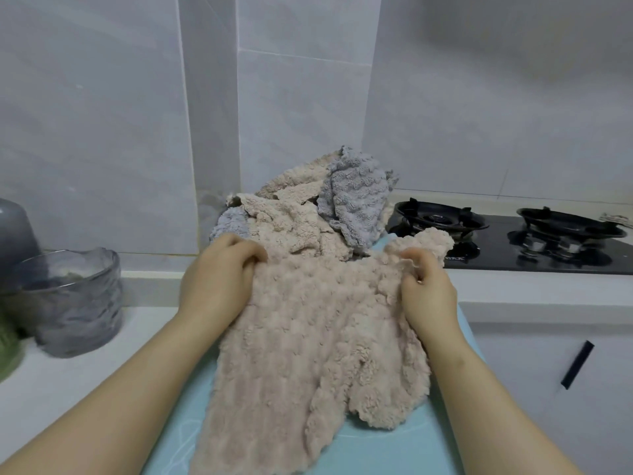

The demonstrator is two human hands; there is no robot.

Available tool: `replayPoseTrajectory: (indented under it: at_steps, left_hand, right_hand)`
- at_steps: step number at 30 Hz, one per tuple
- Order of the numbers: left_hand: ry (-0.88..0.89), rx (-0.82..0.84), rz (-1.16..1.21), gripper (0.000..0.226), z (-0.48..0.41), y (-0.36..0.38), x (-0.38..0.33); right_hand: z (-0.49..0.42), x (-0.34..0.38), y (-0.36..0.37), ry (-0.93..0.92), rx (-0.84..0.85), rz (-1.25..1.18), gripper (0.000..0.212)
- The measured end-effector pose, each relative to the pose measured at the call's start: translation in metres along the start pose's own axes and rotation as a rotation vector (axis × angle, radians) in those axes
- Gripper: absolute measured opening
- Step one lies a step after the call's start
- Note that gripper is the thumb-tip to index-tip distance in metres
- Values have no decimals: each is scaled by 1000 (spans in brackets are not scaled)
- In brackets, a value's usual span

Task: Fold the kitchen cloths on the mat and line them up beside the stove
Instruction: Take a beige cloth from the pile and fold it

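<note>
On the blue mat [394,447] lies a beige cloth [308,354]. Left hand [219,279] and right hand [428,289] each pinch its far corners. More cloths [308,207] sit piled behind, beside the stove [513,238].
</note>
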State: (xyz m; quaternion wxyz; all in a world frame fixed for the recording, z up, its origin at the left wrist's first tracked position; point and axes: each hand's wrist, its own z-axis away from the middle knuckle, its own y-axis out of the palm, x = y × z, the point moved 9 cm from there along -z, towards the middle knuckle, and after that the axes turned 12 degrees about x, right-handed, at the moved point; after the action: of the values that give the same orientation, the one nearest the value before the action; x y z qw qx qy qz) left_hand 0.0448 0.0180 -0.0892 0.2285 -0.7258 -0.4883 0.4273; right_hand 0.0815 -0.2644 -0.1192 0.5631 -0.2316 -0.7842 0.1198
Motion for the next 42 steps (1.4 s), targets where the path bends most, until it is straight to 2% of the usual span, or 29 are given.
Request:
replayPoseTrajectory:
  at_steps: [3, 5, 8, 11, 13, 14, 15, 16, 18, 20, 21, 22, 25, 28, 31, 34, 39, 42]
  left_hand:
    - [-85, 106, -108, 27, -3, 12, 19]
    - [-112, 192, -164, 27, -1, 21, 26]
    - [-97, 121, -151, 27, 7, 12, 18]
    - [-25, 23, 25, 21, 23, -8, -2]
    - [83, 146, 201, 12, 41, -5, -15]
    - [152, 283, 282, 10, 53, 4, -23]
    - [207, 443, 353, 20, 68, 14, -31]
    - [241, 595, 386, 37, 85, 23, -35]
    - [311, 780, 236, 62, 112, 35, -35]
    - [393, 791, 2, 78, 125, 36, -34]
    - [401, 766, -47, 83, 126, 35, -35]
    - [384, 737, -37, 79, 126, 32, -38]
    - [291, 527, 16, 30, 120, 14, -39]
    - [193, 405, -83, 31, 120, 1, -31]
    - [173, 408, -146, 32, 125, -8, -26]
    - [171, 493, -159, 27, 123, -15, -24]
    - [165, 742, -108, 13, 121, -24, -31]
    - [178, 874, -76, 14, 130, -31, -36]
  right_hand:
    - [-6, -22, 11, 148, 120, 100, 40]
    - [-5, -30, 17, 208, 178, 133, 35]
    - [1, -33, 11, 219, 139, 72, 32]
    - [15, -19, -7, 145, 22, 116, 22]
    - [35, 11, -12, -11, 11, 207, 6]
    - [49, 29, -9, -105, 72, 253, 5]
    - [65, 43, -2, -180, 179, 282, 6]
    - [82, 52, 10, -219, 323, 291, 12]
    - [113, 52, 32, -227, 586, 391, 47]
    - [126, 36, 46, -213, 695, 589, 71]
    - [128, 32, 47, -208, 672, 625, 73]
    - [126, 31, 44, -216, 607, 610, 69]
    - [120, 35, 27, -271, 391, 604, 49]
    - [116, 30, 7, -250, 279, 718, 45]
    - [115, 30, -15, -260, 216, 792, 38]
    - [114, 28, -22, -265, 350, 743, 38]
    - [123, 23, -32, -145, 623, 431, 30]
    - [133, 19, -39, -36, 715, 272, 13]
